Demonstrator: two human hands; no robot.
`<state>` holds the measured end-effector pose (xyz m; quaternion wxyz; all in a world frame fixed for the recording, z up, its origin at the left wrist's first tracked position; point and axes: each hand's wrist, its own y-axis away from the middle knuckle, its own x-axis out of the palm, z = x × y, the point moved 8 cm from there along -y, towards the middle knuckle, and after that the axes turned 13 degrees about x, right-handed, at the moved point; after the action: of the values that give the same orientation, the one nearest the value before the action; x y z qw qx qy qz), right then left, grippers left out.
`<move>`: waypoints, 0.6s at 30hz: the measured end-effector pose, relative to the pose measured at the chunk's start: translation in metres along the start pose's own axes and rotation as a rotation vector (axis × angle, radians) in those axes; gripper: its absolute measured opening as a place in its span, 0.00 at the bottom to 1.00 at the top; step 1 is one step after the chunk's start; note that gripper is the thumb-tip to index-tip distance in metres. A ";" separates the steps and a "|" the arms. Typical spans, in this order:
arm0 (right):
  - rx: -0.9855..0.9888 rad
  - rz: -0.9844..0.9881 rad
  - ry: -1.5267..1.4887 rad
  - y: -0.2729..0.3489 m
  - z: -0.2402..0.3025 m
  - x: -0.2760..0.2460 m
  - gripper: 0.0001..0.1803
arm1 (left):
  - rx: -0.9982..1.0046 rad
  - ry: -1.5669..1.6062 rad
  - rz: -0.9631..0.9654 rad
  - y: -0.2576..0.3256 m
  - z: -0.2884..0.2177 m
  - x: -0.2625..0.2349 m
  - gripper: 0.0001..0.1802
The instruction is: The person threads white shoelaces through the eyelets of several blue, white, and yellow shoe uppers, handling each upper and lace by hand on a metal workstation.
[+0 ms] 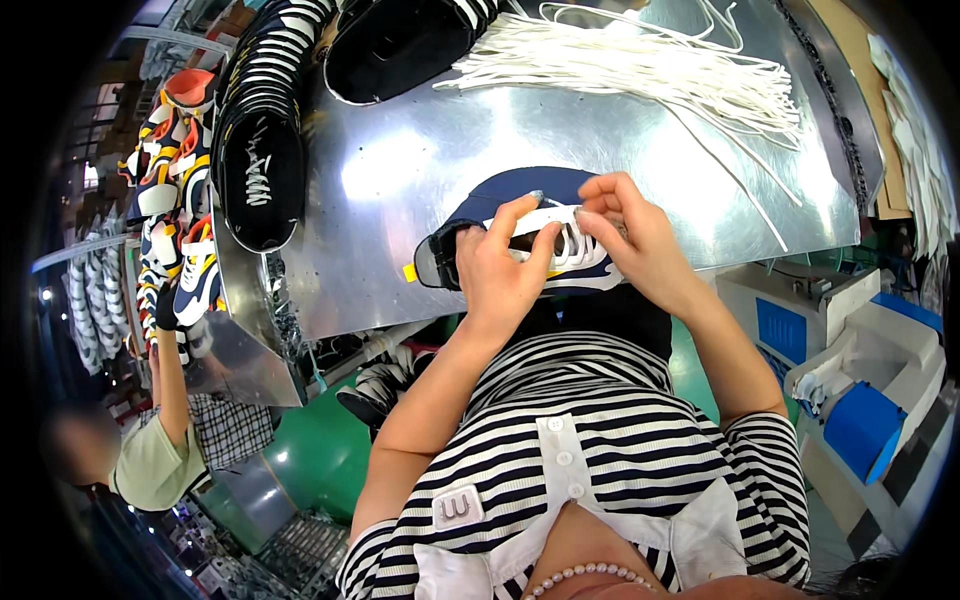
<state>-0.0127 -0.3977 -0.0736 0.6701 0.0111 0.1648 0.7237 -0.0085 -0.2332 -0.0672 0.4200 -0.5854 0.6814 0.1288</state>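
Observation:
A navy shoe upper (pixel 535 182) with white trim and a yellow tab lies on the metal table's near edge, in front of my body. My left hand (pixel 500 270) grips it at the collar, some fingers inside the opening, thumb and forefinger beside the white tongue (pixel 545 219). White laces (pixel 578 250) run through the eyelets. Over these, my right hand (pixel 635 240) is closed, thumb and fingertips pinching a shoelace near the top of the lacing. The right fingertips partly hide the lace end.
White laces (pixel 640 70) lie in a loose bundle at the table's far side. Nested black shoe uppers (pixel 262 185) stand in a row on the left. Beyond, a co-worker's gloved hand (pixel 166 306) touches a rack of colourful shoes (pixel 160 190). A grey-and-blue machine (pixel 830 350) stands right.

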 end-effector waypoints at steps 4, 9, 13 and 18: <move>-0.101 -0.034 0.126 0.011 0.002 -0.005 0.05 | 0.046 0.051 -0.025 -0.003 -0.004 -0.003 0.18; -0.124 -0.016 0.263 0.013 0.007 -0.003 0.05 | 0.116 0.050 -0.034 -0.001 -0.008 -0.002 0.17; -0.111 0.052 0.590 0.004 0.013 0.008 0.06 | 0.260 -0.006 -0.006 0.004 -0.025 -0.002 0.17; -0.217 -0.033 0.708 -0.007 0.016 0.044 0.09 | 0.160 0.230 -0.057 0.003 -0.015 -0.005 0.17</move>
<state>-0.0062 -0.3505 -0.0695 0.5806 -0.3136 0.3089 0.6849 -0.0180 -0.2389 -0.0558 0.3881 -0.5800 0.7162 -0.0057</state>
